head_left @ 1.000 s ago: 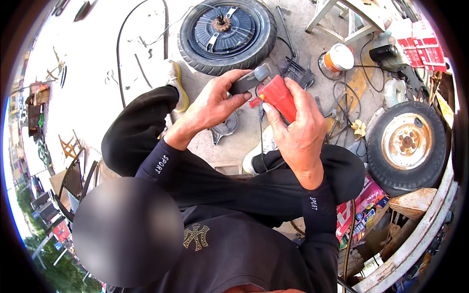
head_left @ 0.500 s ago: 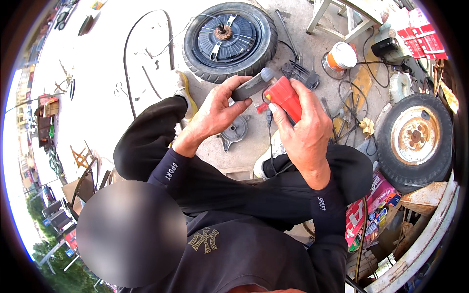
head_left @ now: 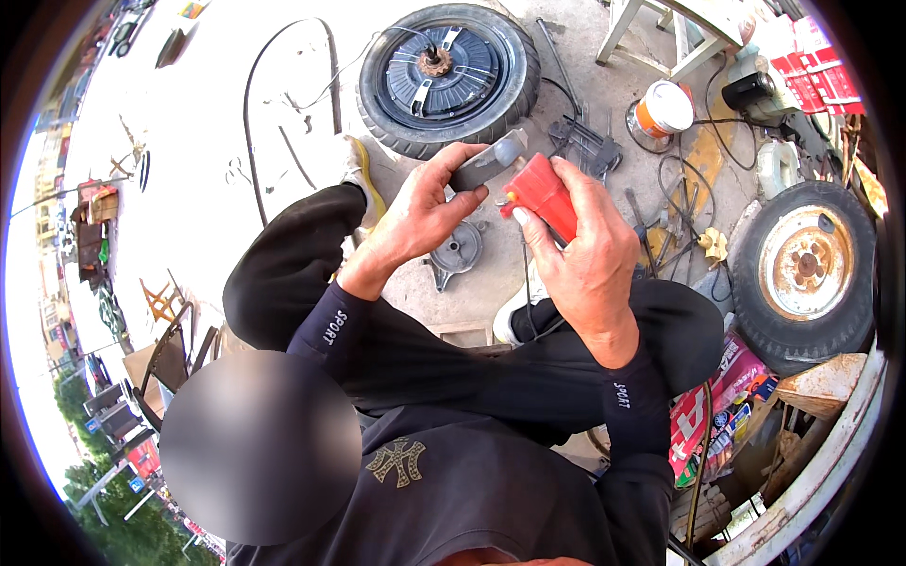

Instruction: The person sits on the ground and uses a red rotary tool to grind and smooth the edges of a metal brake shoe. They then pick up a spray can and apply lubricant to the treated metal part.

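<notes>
My left hand (head_left: 420, 217) grips a dark flat piece (head_left: 481, 168) with a lighter grey end. My right hand (head_left: 590, 264) is wrapped around a red plastic tool (head_left: 547, 193) with a small yellow spot, its tip close beside the dark piece. Below, between my legs, a round metal plate (head_left: 456, 252) lies on the concrete. Beyond my hands, a tyred hub-motor wheel (head_left: 450, 80) lies flat, with a dark metal part (head_left: 590, 146) to its lower right.
Cables and rods lie around. At right are a white-and-orange bucket (head_left: 665, 108), a pale stool (head_left: 656, 47), red boxes (head_left: 816, 61) and a tyre on a rusty rim (head_left: 802, 269). A folded chair (head_left: 165, 354) stands at lower left.
The view has shifted slightly, moving the surroundings rightward and down. Both hands keep their holds, with the red tool shifted slightly.
</notes>
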A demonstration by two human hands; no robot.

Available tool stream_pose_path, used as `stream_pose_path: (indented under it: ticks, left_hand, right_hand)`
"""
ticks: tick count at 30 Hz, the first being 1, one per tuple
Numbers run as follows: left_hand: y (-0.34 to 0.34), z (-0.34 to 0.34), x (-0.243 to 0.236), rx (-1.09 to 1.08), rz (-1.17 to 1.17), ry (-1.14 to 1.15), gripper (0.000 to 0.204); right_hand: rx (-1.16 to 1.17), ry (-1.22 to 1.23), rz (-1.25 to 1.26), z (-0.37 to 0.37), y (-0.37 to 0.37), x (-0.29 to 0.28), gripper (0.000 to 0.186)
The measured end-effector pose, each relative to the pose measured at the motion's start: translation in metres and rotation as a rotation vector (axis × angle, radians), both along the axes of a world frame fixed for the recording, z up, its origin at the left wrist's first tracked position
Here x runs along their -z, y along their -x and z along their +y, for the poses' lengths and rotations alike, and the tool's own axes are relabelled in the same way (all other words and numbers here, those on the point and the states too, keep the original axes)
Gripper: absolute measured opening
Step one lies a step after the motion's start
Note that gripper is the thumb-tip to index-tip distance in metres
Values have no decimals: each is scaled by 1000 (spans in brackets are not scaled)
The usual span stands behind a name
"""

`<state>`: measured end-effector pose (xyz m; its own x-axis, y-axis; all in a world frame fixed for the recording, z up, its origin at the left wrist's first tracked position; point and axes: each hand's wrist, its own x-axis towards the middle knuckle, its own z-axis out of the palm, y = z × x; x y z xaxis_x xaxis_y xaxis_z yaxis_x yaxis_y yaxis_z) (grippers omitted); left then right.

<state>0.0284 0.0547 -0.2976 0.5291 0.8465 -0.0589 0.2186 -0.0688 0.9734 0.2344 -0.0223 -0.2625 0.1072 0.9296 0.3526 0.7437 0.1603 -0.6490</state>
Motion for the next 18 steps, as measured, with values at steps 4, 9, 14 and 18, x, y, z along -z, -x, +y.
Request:
stream_pose_path:
  ticks: [4,9,14,18]
  left_hand:
    - [-1,1,1,-1,5,-31,41]
    - [-1,2,-5,27,49,-2,39]
    - [-1,1,0,9,19,-7,39]
    - [1,1,-2,9,53,-73,41]
  right_hand:
    - [-38,55,38,-6,4,-5,56]
    - [64,47,-36,0,-5,1,59]
    - [-84,1,-6,-5,6,1,57]
    - [1,24,-45,1,1,-2,57]
